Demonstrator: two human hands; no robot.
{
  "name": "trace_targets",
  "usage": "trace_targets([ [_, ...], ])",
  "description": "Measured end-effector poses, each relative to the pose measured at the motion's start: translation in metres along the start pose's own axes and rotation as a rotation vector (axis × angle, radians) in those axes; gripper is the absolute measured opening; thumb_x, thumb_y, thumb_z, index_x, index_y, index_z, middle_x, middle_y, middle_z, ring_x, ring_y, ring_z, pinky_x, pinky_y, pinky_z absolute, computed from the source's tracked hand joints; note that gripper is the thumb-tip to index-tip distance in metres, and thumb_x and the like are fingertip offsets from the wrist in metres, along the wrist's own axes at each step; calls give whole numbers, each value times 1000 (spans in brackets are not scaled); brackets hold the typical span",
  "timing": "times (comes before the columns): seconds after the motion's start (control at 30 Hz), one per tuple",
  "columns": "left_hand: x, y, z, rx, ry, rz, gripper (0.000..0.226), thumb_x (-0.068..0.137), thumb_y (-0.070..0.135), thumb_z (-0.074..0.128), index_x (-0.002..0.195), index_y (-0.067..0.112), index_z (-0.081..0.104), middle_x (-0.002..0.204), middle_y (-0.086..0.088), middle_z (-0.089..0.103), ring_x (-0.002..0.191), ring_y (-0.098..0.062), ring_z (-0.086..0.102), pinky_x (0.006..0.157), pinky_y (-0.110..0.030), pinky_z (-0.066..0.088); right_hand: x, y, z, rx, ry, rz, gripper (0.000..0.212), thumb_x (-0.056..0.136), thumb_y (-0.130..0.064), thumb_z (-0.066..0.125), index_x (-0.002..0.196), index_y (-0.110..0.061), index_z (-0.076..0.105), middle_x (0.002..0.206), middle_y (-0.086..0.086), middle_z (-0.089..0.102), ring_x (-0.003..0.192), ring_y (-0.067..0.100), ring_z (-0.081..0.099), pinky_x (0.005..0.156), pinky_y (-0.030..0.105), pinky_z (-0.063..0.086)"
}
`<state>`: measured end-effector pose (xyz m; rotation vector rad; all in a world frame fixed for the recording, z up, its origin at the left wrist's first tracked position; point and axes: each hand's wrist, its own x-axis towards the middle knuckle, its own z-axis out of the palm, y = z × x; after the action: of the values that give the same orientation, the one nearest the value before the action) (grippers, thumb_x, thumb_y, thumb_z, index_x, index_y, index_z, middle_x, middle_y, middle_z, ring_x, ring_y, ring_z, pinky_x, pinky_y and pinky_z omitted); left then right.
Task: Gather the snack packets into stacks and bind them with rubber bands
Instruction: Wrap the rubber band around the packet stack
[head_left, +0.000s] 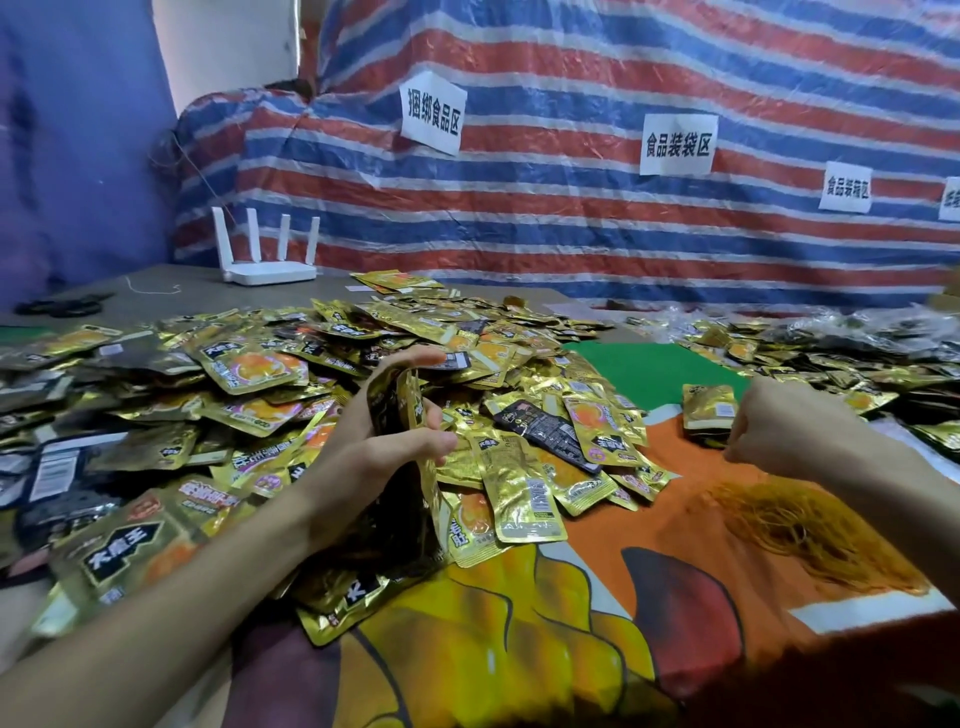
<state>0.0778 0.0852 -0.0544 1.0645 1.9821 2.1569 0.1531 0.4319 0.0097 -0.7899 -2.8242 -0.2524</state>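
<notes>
Clearly, the gathering step is in hand: the left hand grasps a thin stack of packets on edge, thumb on the near face and fingers curled over the far face. The stack's lower end rests among the loose packets beneath the grip.

Around and behind that grip spreads the big loose pile of gold and dark snack packets. Nothing contains them; no box, bag or tray shows, and they lie straight on the printed cloth.

Well to the right of the grip, the right hand is clenched in a loose fist. Whether it pinches a band cannot be told. Just beyond it lies a small squared stack, and just on its near side a loose heap of rubber bands.

As a judgement, the held stack looks thin, so the next move calls for more packets, squared edges, then a band from the heap.
</notes>
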Motion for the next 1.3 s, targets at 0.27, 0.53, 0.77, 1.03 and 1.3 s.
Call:
trace_targets([
  [0.27,1,2,1,-59,29,-50,67,66,9,69,129,30,58,93,-7,66,79,-21,62,70,-30,54,-32,-70,-18,777,56,-466,3,84,-28,80,84,-25,81,69,-14,72,58,-2,64,49,10,44],
  [0.53,6,7,-11,-90,168,-223,57,65,19,74,120,28,65,77,-2,72,70,-17,67,63,-36,55,-55,-179,-7,1088,89,-685,14,87,-32,79,89,-19,84,68,-6,74,57,6,61,52,24,47],
  [0.77,11,8,-28,-237,274,-383,43,81,1,66,123,9,61,74,-12,62,58,-21,60,51,-29,49,-58,-210,18,1362,61,-590,8,84,-26,82,91,-22,84,78,-13,77,73,0,71,63,15,52],
  [1.03,14,8,-31,-245,193,-471,44,68,9,74,112,13,70,99,-24,71,66,-22,65,61,-34,55,-56,-211,25,1579,8,-515,6,83,-28,82,88,-29,82,83,-15,78,79,-3,72,61,9,49],
  [1.3,18,6,-38,-587,27,-521,72,54,4,76,123,9,56,73,-10,55,62,-23,57,61,-39,51,-52,-203,22,1725,-512,-457,17,76,-29,83,84,-15,82,82,6,73,76,20,67,71,28,49],
])
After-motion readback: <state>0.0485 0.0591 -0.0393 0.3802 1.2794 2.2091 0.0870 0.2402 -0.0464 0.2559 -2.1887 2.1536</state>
